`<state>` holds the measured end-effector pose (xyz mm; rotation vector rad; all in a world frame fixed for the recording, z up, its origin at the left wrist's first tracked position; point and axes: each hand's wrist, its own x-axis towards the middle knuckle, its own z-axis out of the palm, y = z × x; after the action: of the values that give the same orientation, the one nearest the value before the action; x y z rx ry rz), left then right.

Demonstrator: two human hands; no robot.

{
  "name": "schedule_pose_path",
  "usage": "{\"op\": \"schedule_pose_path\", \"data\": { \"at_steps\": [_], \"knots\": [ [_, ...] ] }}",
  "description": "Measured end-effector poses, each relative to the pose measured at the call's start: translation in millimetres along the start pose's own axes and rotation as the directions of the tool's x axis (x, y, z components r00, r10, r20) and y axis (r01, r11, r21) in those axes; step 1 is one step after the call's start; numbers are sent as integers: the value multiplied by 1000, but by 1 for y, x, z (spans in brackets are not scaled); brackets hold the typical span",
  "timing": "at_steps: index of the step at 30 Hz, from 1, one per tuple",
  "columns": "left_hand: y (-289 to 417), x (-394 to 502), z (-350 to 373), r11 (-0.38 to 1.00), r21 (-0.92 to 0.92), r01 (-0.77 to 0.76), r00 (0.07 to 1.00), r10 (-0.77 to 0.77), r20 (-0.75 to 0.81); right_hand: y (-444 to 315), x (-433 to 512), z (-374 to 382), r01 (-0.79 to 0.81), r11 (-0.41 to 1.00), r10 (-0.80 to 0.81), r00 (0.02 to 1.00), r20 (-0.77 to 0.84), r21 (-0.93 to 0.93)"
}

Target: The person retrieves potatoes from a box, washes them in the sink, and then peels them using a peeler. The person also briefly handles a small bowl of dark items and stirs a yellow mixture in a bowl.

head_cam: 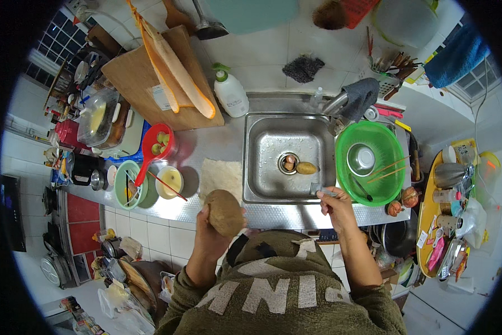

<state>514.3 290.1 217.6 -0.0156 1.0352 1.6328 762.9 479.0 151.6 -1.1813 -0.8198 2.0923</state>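
My left hand (204, 234) holds a large brown potato-like tuber (225, 212) up in front of the counter's edge. Its skin looks whole on the side facing me. In my right hand (338, 207) is a small grey tool, apparently a vegetable peeler (316, 189), at the near right rim of the sink. The stainless steel sink (272, 138) is wet with drops. Inside it, a smaller potato (306, 168) lies beside the drain, and brownish pieces (290, 162), too small to identify, sit in the drain.
Right of the sink stands a green basin (343, 167) holding a metal bowl (360, 159) and chopsticks (387, 173). A cloth (221, 178), cream bowl (169, 183), red ladle-shaped strainer (144, 167) and light-green bowl (120, 190) lie left. Behind are a white bottle (230, 96) and wooden board (129, 71).
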Motion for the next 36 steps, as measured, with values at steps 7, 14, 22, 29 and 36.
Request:
{"op": "schedule_pose_path", "data": {
  "at_steps": [7, 14, 22, 29, 36],
  "knots": [
    [45, -5, -60, 983, -169, -71, 996, 61, -65, 157, 64, 44, -9, 894, 93, 982, 166, -448],
    [64, -11, -76, 996, -55, -63, 948, 43, -316, 280, 155, 203, 57, 994, -9, 886, 463, -91],
    [49, 34, -73, 992, -56, 116, 934, -128, -333, 280, 60, 36, 35, 956, 58, 951, 303, -292],
    [23, 56, -9, 966, 29, 256, 956, -249, -157, 146, -4, -205, 113, 986, -155, 893, -423, -121],
    [10, 55, -12, 951, 37, 306, 945, -299, -132, 209, 24, -129, -253, 962, 232, 956, 182, 104]
  ]
}}
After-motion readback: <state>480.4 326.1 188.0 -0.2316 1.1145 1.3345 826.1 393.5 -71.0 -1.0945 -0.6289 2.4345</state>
